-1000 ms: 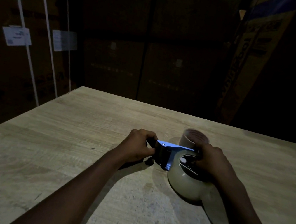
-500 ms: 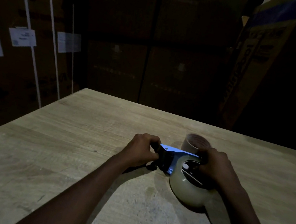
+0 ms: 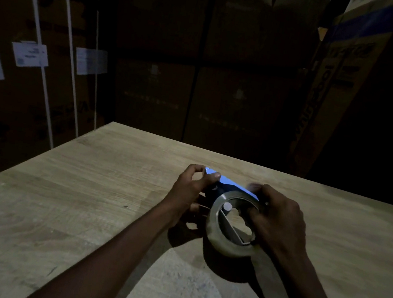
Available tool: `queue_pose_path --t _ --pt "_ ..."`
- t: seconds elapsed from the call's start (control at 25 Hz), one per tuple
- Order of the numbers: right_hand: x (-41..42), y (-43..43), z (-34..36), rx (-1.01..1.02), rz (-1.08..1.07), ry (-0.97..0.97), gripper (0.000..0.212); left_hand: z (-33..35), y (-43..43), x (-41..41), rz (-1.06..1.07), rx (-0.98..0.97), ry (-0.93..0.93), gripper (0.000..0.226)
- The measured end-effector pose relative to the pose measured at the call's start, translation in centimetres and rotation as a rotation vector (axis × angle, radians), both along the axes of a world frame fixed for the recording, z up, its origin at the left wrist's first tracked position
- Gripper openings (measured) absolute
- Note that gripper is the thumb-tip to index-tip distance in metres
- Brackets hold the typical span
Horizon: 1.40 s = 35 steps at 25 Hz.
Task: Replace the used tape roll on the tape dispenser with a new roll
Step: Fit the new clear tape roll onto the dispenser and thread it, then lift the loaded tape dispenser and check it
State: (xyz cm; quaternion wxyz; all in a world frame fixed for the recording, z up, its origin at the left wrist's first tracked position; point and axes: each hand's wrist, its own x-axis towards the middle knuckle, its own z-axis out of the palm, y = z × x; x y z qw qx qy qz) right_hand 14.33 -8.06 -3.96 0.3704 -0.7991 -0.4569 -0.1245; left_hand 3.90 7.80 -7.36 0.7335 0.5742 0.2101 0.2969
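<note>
A blue tape dispenser [image 3: 229, 183] is held a little above the wooden table [image 3: 80, 194], its flat side turned up. A large clear tape roll [image 3: 213, 231] sits around the dispenser's hub, with a small white peg showing inside the ring. My left hand [image 3: 190, 189] grips the dispenser's front end. My right hand [image 3: 279, 221] is closed on the roll's far right rim, its fingers reaching into the ring. Only a blurred edge of the small brown used roll [image 3: 254, 185] shows behind my right hand.
Stacked cardboard boxes stand beyond the table's far edge and on the left, some with white straps and paper labels [image 3: 30, 54]. A tall box [image 3: 333, 93] leans at the back right. The scene is dim.
Both hands have lifted and tipped the dispenser, so the roll's open ring now faces up. The brown used roll behind has become almost hidden by my right hand.
</note>
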Motion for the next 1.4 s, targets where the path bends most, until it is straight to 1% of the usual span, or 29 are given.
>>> queue_pose_path --t 0.08,0.12,0.16,0.2,0.24,0.32,0.36,0.4,0.48,0.52,0.56,0.64,0.72,0.8,0.84,0.92,1.0,1.04,1.12,1.2,1.24,1.32,1.4 --pt "-0.1 0.1 -0.2 -0.009 0.008 0.001 0.016 0.0 0.3 0.0 0.024 0.002 -0.012 0.039" --pt "0.1 0.1 -0.3 -0.007 0.037 0.032 0.016 -0.1 0.6 -0.1 0.016 0.003 -0.016 0.038" --pt "0.3 0.3 -0.3 -0.006 0.082 0.097 0.016 -0.1 0.7 -0.3 0.005 0.005 -0.021 0.038" --pt "0.7 0.5 -0.2 -0.011 0.144 0.203 0.017 0.0 0.8 -0.4 -0.005 0.012 -0.025 0.039" --pt "1.1 0.7 -0.1 -0.022 0.224 0.360 0.020 0.0 0.8 -0.5 -0.012 0.024 -0.033 0.042" --pt "1.3 0.9 0.1 -0.033 0.363 0.810 0.034 0.3 1.0 -0.5 -0.007 0.059 -0.075 0.047" --pt "1.2 0.9 0.1 -0.040 0.397 1.038 0.041 0.4 1.1 -0.5 0.008 0.082 -0.108 0.049" --pt "1.2 0.9 -0.1 -0.046 0.413 1.208 0.048 0.6 1.2 -0.5 0.023 0.108 -0.137 0.050" --pt "1.1 1.2 -0.4 -0.058 0.447 1.434 0.062 0.7 1.4 -0.5 0.030 0.138 -0.175 0.050" --pt "0.8 1.3 -0.5 -0.069 0.480 1.519 0.065 0.7 1.4 -0.5 0.023 0.143 -0.189 0.050" --pt "0.4 1.3 -0.6 -0.079 0.520 1.571 0.063 0.7 1.4 -0.5 0.015 0.149 -0.202 0.050" --pt "-0.4 1.4 -0.6 -0.064 0.584 1.590 0.051 0.6 1.3 -0.4 -0.003 0.164 -0.222 0.050" --pt "-1.1 1.3 -0.5 0.003 0.600 1.609 0.037 0.4 1.3 -0.3 -0.026 0.167 -0.231 0.047" --pt "-1.5 1.3 -0.2 0.102 0.603 1.652 0.036 0.2 1.3 -0.2 -0.026 0.174 -0.232 0.044" --pt "-1.7 1.4 -0.2 0.141 0.608 1.640 0.037 0.0 1.4 -0.1 -0.016 0.178 -0.227 0.045" --pt "-2.0 1.6 -0.1 0.201 0.605 1.552 0.028 -0.1 1.4 -0.1 0.019 0.177 -0.201 0.051" --pt "-2.1 1.8 -0.2 0.252 0.600 1.443 0.031 0.0 1.5 -0.3 0.066 0.136 -0.175 0.054" --pt "-2.1 1.8 -0.3 0.265 0.574 1.346 0.029 0.0 1.7 -0.4 0.086 0.089 -0.170 0.054" --pt "-1.8 1.9 -0.5 0.248 0.437 1.040 0.023 -0.2 2.0 -0.7 0.114 -0.002 -0.178 0.053" --pt "-1.3 2.2 -0.7 0.241 0.272 0.762 0.022 -0.4 2.2 -0.8 0.136 -0.013 -0.168 0.052" --pt "-1.0 2.4 -0.9 0.241 0.211 0.647 0.025 -0.5 2.3 -0.9 0.141 -0.002 -0.155 0.051" --pt "-0.8 2.5 -1.1 0.227 0.137 0.450 0.040 -0.7 2.2 -0.8 0.142 0.033 -0.129 0.048" --pt "-0.9 2.4 -1.0 0.241 0.122 0.340 0.057 -1.0 2.2 -0.7 0.143 0.072 -0.106 0.043"
